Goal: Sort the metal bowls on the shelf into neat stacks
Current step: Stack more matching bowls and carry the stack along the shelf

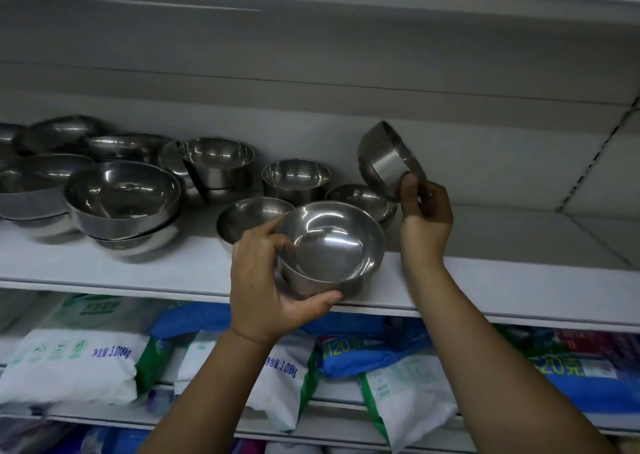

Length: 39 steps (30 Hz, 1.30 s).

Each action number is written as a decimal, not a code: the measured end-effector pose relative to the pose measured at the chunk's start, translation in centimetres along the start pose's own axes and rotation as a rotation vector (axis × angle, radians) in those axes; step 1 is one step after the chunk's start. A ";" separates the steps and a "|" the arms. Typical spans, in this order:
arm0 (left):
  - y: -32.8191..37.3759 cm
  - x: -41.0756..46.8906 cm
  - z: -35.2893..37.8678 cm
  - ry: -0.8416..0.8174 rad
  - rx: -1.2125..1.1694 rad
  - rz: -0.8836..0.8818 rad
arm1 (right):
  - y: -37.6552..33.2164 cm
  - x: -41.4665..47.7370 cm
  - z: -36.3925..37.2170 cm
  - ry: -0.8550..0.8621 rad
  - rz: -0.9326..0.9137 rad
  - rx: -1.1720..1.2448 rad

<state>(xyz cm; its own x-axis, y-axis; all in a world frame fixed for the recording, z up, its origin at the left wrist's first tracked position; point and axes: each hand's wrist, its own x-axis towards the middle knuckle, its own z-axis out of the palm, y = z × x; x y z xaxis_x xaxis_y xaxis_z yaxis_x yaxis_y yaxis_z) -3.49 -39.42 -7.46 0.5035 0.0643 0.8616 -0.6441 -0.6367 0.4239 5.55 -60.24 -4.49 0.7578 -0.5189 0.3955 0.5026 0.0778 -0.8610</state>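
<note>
White shelf (pixel 104 263) across the middle of the frame, with a pale back panel behind it. Contents as follows.

- Left hand (pixel 263 280), centre of frame: fingers and thumb curled round the held bowl (pixel 332 242), a steel one, upright with its mouth up, at the shelf's front edge. Whether its base touches the shelf cannot be told.
- Right hand (pixel 426 218), right of centre: thumb and fingers pinch the rim of the tilted bowl (pixel 388 156), which is tipped on its side with its base towards the upper left, lifted clear of the shelf.
- Small bowls standing on the shelf near the hands: the front bowl (pixel 249 214) just behind the left hand, the middle bowl (pixel 294 176) further back, and the low bowl (pixel 363 199) below the tilted one.
- Nested bowls (pixel 218 163), centre left, deep-sided, with another leaning against their left side.
- Large bowls (pixel 121 197), left of frame, wide and nested; more behind them, blurred, reaching the left edge.
- Bags (pixel 69 367) on the lower shelves, bottom of frame: white with green and blue, lying flat, two printed 3.018kg.
</note>
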 end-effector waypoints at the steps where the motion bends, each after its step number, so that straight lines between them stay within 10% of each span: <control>1: 0.0 0.0 0.0 -0.020 0.041 0.025 | 0.0 0.0 0.0 -0.001 0.001 -0.006; 16: 0.7 1.1 0.4 -0.198 0.468 -0.196 | -0.7 -0.9 0.2 -0.027 -0.166 0.039; 28: 0.3 1.6 0.6 -0.267 0.519 -0.318 | 0.0 -2.3 0.1 -0.354 -0.426 -0.257; 39: -0.7 1.7 0.3 -0.316 0.449 -0.317 | -0.6 -2.7 0.2 -0.629 -0.267 -0.320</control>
<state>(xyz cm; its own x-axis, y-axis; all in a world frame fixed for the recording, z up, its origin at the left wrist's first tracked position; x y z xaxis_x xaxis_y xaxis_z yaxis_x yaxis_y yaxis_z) -1.96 -39.10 -6.35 0.8202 0.1161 0.5601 -0.1663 -0.8885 0.4276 3.28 -58.65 -4.99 0.7702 0.1057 0.6289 0.6296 -0.2830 -0.7235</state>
